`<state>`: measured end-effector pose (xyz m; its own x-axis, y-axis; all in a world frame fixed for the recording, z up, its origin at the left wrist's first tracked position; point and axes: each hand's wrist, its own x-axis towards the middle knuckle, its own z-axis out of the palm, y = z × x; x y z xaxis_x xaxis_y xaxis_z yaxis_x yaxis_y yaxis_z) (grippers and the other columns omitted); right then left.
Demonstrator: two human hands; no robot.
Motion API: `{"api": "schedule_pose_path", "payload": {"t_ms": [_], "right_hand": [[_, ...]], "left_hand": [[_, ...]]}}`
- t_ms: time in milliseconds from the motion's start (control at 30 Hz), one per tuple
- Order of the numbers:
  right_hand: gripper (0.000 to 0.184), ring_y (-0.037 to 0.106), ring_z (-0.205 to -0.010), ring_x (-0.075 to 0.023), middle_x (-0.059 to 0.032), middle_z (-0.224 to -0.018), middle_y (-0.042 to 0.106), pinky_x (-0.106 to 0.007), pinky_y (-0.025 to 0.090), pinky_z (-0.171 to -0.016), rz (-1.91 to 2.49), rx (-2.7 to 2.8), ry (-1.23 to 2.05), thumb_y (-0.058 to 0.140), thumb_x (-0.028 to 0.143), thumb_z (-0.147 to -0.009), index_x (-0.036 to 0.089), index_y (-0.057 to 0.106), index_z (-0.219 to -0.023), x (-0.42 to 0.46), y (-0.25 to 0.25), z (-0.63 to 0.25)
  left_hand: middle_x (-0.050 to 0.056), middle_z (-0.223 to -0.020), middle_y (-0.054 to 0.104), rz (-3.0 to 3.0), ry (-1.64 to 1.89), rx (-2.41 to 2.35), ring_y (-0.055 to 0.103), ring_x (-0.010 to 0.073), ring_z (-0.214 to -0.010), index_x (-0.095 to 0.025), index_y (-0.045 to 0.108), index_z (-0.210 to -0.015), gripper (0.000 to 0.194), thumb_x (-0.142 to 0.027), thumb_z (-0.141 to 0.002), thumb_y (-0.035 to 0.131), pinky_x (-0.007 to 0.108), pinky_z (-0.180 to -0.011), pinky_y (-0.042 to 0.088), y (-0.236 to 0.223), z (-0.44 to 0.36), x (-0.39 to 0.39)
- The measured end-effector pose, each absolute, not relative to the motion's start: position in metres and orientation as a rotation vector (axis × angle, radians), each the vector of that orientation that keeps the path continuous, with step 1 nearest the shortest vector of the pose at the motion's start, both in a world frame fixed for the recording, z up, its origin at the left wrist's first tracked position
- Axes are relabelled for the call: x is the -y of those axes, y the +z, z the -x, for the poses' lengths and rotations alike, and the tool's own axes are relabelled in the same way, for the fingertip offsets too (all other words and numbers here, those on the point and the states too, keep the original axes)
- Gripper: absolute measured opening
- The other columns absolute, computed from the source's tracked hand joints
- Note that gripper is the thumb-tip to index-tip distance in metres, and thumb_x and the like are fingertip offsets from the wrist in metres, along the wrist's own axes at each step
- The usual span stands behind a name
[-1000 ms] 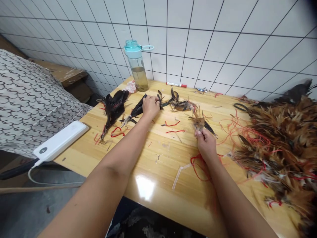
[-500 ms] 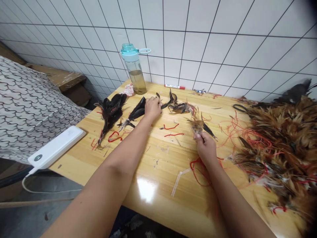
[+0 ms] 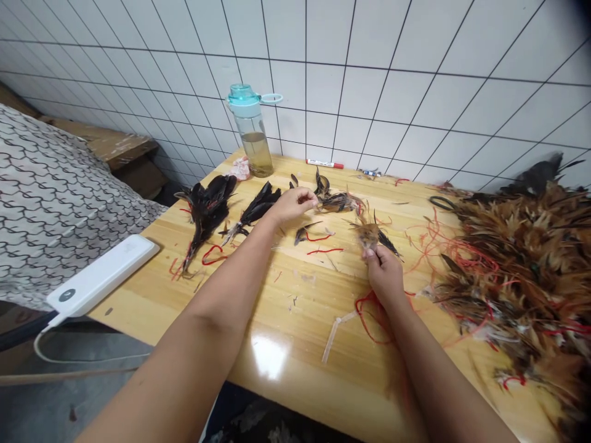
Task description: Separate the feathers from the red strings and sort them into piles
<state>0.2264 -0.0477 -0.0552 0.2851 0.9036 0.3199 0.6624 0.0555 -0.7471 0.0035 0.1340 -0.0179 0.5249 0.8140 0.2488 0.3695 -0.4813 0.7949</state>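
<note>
My right hand (image 3: 385, 271) pinches a small bunch of brown feathers (image 3: 368, 235) by its lower end, thumb on top, above the right middle of the table. A dark feather (image 3: 390, 242) shows just beside that bunch. Farther back, my left hand (image 3: 296, 204) is curled, with thumb and fingertips close together; whatever they hold is hidden. Its fingertips are next to a bundle of dark brown feathers (image 3: 339, 202). Left of it lies a bunch of black feathers (image 3: 261, 203), and a larger black bunch (image 3: 210, 203) is farther left. A loose dark feather (image 3: 302, 232) lies below my left hand.
A large heap of brown feathers (image 3: 521, 258) covers the table's right side, with tangled red string (image 3: 438, 243) beside it. A water bottle (image 3: 256, 144) and a red marker (image 3: 324, 163) are near the tiled wall. A white power strip (image 3: 104, 271) overlaps the left edge.
My left hand has moved right, away from the black feathers and towards the brown bundle. The loose dark feather below it shows more fully. My right hand keeps its hold, nearly still.
</note>
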Motion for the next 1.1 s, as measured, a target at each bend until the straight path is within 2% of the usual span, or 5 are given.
{"api": "schedule_pose_path", "payload": {"t_ms": [100, 400, 600, 800, 1100], "right_hand": [[0.027, 0.053, -0.065, -0.0184, -0.0026, -0.066, 0.058, -0.032, 0.040, -0.064, 1.677, 1.441, 0.343, 0.042, 0.036, -0.084, 0.021, 0.055, -0.066, 0.047, -0.056, -0.226], [0.026, 0.049, -0.062, -0.0173, -0.0015, -0.062, 0.054, -0.030, 0.038, -0.062, 1.682, 1.450, 0.353, 0.042, 0.035, -0.084, 0.021, 0.053, -0.066, 0.048, -0.056, -0.227], [0.027, 0.048, -0.060, -0.0165, -0.0012, -0.062, 0.053, -0.030, 0.037, -0.061, 1.678, 1.400, 0.378, 0.042, 0.038, -0.084, 0.020, 0.053, -0.066, 0.048, -0.055, -0.225], [0.026, 0.048, -0.062, -0.0169, -0.0014, -0.063, 0.054, -0.031, 0.037, -0.063, 1.665, 1.396, 0.362, 0.042, 0.037, -0.083, 0.021, 0.053, -0.065, 0.047, -0.055, -0.226], [0.027, 0.041, -0.054, -0.0142, 0.0027, -0.055, 0.044, -0.028, 0.033, -0.057, 1.658, 1.315, 0.388, 0.043, 0.038, -0.084, 0.020, 0.054, -0.067, 0.048, -0.058, -0.226]], "left_hand": [[0.002, -0.076, 0.063, -2.126, 0.824, -0.995, 0.050, 0.0105, -0.065, -0.014, 0.066, -0.080, 0.026, -0.039, -0.074, 0.060, 0.023, -0.062, 0.040, -0.016, -0.005, -0.134], [0.000, -0.075, 0.068, -2.393, -0.004, -0.845, 0.058, 0.0111, -0.066, -0.017, 0.068, -0.082, 0.024, -0.034, -0.065, 0.069, 0.020, -0.058, 0.039, 0.002, -0.020, -0.117], [0.003, -0.079, 0.069, -2.708, 0.025, -0.884, 0.059, 0.0138, -0.072, -0.017, 0.068, -0.076, 0.012, -0.021, -0.070, 0.059, 0.023, -0.066, 0.040, 0.001, -0.037, -0.104], [0.007, -0.082, 0.068, -2.823, 0.147, -0.743, 0.058, 0.0167, -0.079, -0.015, 0.065, -0.072, 0.017, -0.022, -0.076, 0.050, 0.028, -0.078, 0.041, -0.003, -0.044, -0.101], [0.000, -0.077, 0.064, -2.513, 0.287, -0.721, 0.054, 0.0108, -0.068, -0.016, 0.058, -0.087, 0.012, -0.019, -0.079, 0.049, 0.021, -0.063, 0.039, 0.013, -0.049, -0.083]]}}
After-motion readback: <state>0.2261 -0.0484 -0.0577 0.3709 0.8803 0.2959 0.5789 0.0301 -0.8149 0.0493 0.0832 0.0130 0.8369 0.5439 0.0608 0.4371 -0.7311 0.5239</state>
